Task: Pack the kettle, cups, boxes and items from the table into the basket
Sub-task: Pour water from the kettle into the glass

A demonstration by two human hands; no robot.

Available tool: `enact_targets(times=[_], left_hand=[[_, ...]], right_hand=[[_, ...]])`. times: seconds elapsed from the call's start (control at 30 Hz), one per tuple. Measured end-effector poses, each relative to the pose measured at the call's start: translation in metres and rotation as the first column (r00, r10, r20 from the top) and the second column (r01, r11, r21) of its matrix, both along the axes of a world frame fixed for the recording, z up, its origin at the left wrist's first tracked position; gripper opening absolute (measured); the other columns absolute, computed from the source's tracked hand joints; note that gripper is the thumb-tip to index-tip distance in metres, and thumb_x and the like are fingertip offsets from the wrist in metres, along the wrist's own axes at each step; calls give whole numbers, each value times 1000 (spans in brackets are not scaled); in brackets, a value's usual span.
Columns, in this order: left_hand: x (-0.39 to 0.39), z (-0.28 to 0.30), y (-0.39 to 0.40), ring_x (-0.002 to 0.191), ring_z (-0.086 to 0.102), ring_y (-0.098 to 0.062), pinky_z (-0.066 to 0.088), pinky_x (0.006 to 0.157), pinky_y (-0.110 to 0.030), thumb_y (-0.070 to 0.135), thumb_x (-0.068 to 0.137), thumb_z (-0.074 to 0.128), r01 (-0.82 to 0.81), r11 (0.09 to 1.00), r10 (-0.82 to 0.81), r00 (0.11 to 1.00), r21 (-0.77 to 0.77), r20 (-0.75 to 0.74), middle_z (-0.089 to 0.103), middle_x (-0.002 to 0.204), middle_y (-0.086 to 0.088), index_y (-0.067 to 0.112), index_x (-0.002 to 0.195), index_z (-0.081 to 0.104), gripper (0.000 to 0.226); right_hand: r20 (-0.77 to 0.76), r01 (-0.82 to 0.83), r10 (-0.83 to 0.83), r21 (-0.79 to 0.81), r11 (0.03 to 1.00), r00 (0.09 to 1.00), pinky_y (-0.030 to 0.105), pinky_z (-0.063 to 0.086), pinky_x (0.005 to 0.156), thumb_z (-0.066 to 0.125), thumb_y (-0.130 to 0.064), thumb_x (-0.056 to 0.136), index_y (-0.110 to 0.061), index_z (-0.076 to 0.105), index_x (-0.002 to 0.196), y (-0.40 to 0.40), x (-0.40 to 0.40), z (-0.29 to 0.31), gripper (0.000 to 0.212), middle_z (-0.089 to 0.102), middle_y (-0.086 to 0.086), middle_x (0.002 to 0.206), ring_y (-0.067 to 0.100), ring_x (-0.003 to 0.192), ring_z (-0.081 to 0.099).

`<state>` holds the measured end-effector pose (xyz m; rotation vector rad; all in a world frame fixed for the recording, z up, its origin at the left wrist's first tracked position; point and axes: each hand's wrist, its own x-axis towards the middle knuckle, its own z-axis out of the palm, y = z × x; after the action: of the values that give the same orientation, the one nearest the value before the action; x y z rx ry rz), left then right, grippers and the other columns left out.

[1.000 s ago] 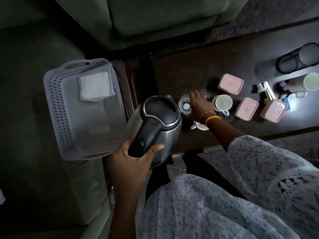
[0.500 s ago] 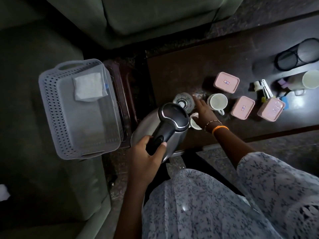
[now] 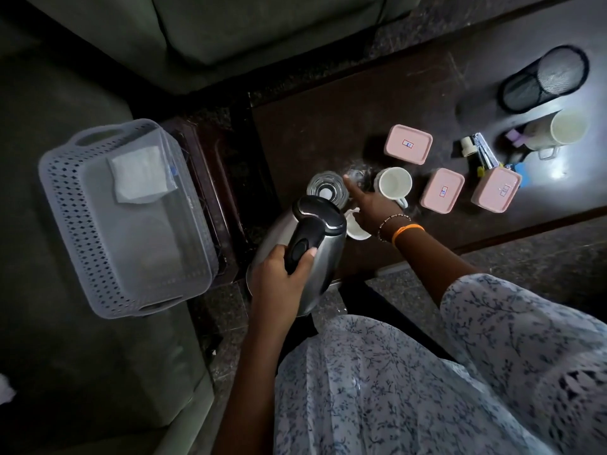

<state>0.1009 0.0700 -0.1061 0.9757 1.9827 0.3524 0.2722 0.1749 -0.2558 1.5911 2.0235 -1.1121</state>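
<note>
- Holding the steel kettle [image 3: 305,257] by its black handle, my left hand [image 3: 279,277] wrapped tight; it hangs tilted off the table's [image 3: 312,133] near corner, apart from the basket [image 3: 65,224].
- Head view: right hand [image 3: 368,208] loose, fingers spread among the glass [image 3: 326,188] and white cup [image 3: 392,183], gripping nothing — probably lining up the next grab.
- Basket contains only a folded white cloth [image 3: 139,175]; pink boxes [image 3: 441,190] untouched.

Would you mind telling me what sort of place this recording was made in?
Probably a home living room: a cushioned sofa stands beside a low dark table holding a white mug and pink boxes, while the left hand grips a kettle.
</note>
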Motion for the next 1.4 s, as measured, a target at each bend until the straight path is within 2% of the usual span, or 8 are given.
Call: enact_targets(times=[0.17,0.27,0.33,0.5,0.83,1.03,1.23,1.4], left_hand=[[-1,-3,1,62,56,-8,39,51,-6,38,83,61,55,998,-55,998,-3,-28,60,66,4,16,81,57,23],[0,-3,3,61,55,-12,36,52,-13,40,83,60,89,996,-89,993,-6,-74,53,62,9,16,80,55,25],[2,-3,5,65,58,-20,39,56,-25,42,83,59,91,996,-91,992,-6,-91,54,63,5,13,82,57,28],[5,1,15,76,64,-28,52,67,-37,42,83,60,73,997,-73,992,0,-103,67,76,-8,10,88,61,33],[0,9,26,74,62,-27,49,65,-35,45,80,61,46,998,-49,994,-30,-100,61,70,-1,12,86,63,34],[-10,6,29,60,51,-20,33,54,-26,45,79,62,49,996,-54,995,-71,-78,49,58,8,15,79,61,30],[-17,5,35,62,52,-19,32,52,-25,45,79,63,91,991,-98,992,-95,-76,49,55,12,25,73,56,22],[-17,4,36,62,52,-20,32,53,-25,45,79,63,109,989,-117,990,-102,-78,49,56,10,21,74,58,24]], right_hand=[[33,-63,63,-9,998,997,45,50,77,48,-10,87,-23,-9,146,-2,-1,3,83,64,30,109,41,94,64],[26,-63,63,-16,998,998,46,50,79,48,-9,87,-22,-9,146,-3,-1,4,83,63,31,111,43,95,64],[16,-53,54,-24,998,998,46,50,80,48,-9,87,-21,-9,146,-2,-2,4,83,62,32,113,44,97,63],[23,-47,48,-31,998,999,46,50,79,48,-9,87,-24,-6,147,0,-2,1,82,62,29,115,42,98,63],[32,-55,56,-19,998,998,45,51,79,47,-9,85,-23,-5,147,1,-1,-2,82,64,28,111,41,96,65],[35,-80,80,-1,997,996,44,50,76,46,-9,86,-22,-4,147,0,-1,-2,80,64,28,111,41,95,64],[29,-83,83,11,996,996,42,49,76,46,-9,86,-21,-4,147,0,-1,-3,80,64,28,110,40,94,65],[35,-86,86,8,996,996,43,49,77,47,-9,86,-21,-4,147,1,-1,-3,81,65,27,109,40,94,65]])
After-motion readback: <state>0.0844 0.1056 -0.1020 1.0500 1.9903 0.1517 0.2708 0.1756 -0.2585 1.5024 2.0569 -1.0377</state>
